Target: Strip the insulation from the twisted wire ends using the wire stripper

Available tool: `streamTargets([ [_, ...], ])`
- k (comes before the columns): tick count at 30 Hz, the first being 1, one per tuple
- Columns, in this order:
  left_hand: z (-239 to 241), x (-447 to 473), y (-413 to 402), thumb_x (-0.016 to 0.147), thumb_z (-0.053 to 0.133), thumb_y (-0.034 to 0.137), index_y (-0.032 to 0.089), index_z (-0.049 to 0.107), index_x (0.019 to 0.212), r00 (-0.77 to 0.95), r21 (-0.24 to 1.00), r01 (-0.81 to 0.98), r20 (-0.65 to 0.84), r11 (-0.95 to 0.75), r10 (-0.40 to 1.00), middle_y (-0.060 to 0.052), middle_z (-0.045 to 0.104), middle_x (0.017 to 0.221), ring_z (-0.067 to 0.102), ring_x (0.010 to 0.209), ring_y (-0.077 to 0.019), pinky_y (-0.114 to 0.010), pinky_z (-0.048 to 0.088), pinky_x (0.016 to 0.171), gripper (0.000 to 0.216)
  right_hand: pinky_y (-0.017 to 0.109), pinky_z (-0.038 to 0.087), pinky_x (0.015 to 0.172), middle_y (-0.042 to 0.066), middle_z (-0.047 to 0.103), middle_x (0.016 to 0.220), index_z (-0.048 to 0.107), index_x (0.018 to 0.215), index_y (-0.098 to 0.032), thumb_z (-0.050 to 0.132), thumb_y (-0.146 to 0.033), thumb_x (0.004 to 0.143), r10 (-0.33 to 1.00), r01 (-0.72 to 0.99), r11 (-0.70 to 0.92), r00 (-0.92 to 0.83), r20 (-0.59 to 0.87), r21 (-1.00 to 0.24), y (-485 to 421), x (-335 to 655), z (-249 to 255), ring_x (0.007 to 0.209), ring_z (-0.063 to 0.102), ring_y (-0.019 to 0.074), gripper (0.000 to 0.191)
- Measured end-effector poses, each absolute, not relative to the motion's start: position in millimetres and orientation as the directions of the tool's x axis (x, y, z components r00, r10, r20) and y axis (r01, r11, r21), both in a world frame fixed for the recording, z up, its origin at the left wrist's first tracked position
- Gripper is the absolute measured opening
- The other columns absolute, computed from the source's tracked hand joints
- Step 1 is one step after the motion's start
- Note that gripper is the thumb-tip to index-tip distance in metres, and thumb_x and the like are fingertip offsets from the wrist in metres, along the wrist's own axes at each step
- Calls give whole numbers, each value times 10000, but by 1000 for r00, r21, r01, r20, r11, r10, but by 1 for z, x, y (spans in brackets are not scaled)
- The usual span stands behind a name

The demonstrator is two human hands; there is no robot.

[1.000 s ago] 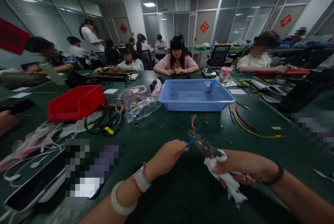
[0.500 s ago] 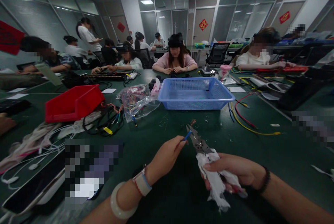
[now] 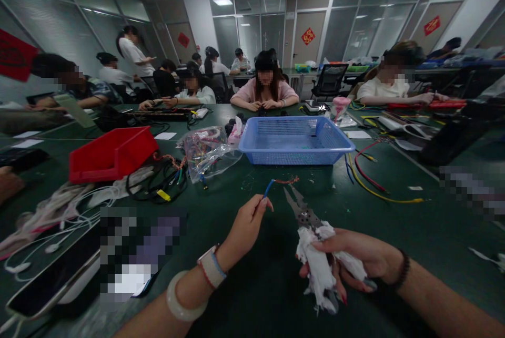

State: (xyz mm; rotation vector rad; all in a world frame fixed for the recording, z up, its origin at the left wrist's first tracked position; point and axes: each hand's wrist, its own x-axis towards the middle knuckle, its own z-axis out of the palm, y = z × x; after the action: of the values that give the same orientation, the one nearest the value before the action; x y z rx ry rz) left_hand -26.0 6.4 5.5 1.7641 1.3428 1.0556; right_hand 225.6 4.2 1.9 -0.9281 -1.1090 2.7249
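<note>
- Wrapping (image 3: pixel 319 262), white and crumpled like tissue, covers the handles under your right hand (image 3: pixel 363 247), which is closed round them; it could bunch or slip under a hard squeeze, letting the tool twist in your palm.
- Your left hand (image 3: pixel 244 222) pinches the blue wire (image 3: pixel 269 189) between thumb and fingers. That pinch sits near the tool's tips, so a misjudged reach could nip your fingers.
- The plier-like tool (image 3: pixel 306 216) in your right hand has its blades parted in a narrow fork, just beside the copper strands (image 3: pixel 290 181); whether they touch, you can't tell from here. Closing at a skewed angle could tear or cut fine strands. Its long axis runs from your palm away from you and leftward.
- The wire is in front of you, over the green table (image 3: pixel 236 290), short of the basket. Its axis bends: the blue part slants away and slightly right, then the strands run almost straight across to your right, their ends frayed.
- Thread-like scraps (image 3: pixel 248 180) lie beyond your left hand; a shed strand could get lost among them.
- The blue basket (image 3: pixel 295 158) stands farthest.
</note>
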Motion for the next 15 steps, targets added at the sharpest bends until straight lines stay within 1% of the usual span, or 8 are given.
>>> streamTargets([
  [3,7,-26,5,972,346,396,177,576,880,147,891,394,181,-226,972,11,511,738,462,662,-135,-237,362,627,331,153,381,263,130,714,847,636,878,-69,597,-490,798,365,233,-628,-755,-545,-743,7,238,8,474,636,130,430],
  [5,8,-25,4,972,356,387,178,584,889,182,886,398,177,-237,967,9,516,759,468,686,-135,-235,359,639,320,146,342,266,84,694,750,628,845,-84,569,-514,814,494,275,-502,-687,-533,-820,10,246,15,393,553,77,435],
  [7,8,-24,2,974,360,379,183,590,902,229,876,413,163,-248,960,15,506,754,464,685,-131,-234,355,643,311,147,306,283,13,622,576,614,889,-107,507,-531,855,676,348,-306,-576,-460,-886,14,254,21,349,476,62,439],
  [9,9,-23,0,979,348,382,189,596,926,283,870,426,130,-246,950,25,483,727,447,656,-125,-232,347,630,319,168,352,339,-22,568,521,595,970,-134,470,-500,886,860,449,-70,-426,-282,-891,19,258,26,381,480,79,395],
  [10,10,-22,-1,981,341,384,192,599,939,311,868,433,111,-245,944,27,478,720,439,645,-123,-231,343,624,325,190,409,396,-12,593,572,586,1011,-148,472,-461,892,922,502,55,-358,-150,-863,21,259,27,438,521,95,354],
  [12,11,-21,-3,983,335,386,195,607,966,366,861,443,83,-252,927,26,489,732,436,643,-122,-230,339,620,333,265,517,592,47,667,816,571,1082,-173,498,-345,878,952,611,282,-274,137,-739,25,260,27,658,624,146,276],
  [14,12,-21,-4,984,333,380,198,614,996,415,856,445,63,-263,908,22,502,750,436,647,-121,-232,340,624,334,345,526,767,87,647,1070,559,1133,-194,502,-216,836,907,731,407,-252,337,-548,27,259,25,887,639,203,303],
  [15,12,-21,-4,984,332,376,199,612,1015,432,857,443,53,-263,900,23,500,750,433,644,-121,-232,340,622,332,369,521,802,94,618,1157,548,1162,-202,495,-169,815,886,787,422,-253,389,-450,27,258,24,952,628,224,352],
])
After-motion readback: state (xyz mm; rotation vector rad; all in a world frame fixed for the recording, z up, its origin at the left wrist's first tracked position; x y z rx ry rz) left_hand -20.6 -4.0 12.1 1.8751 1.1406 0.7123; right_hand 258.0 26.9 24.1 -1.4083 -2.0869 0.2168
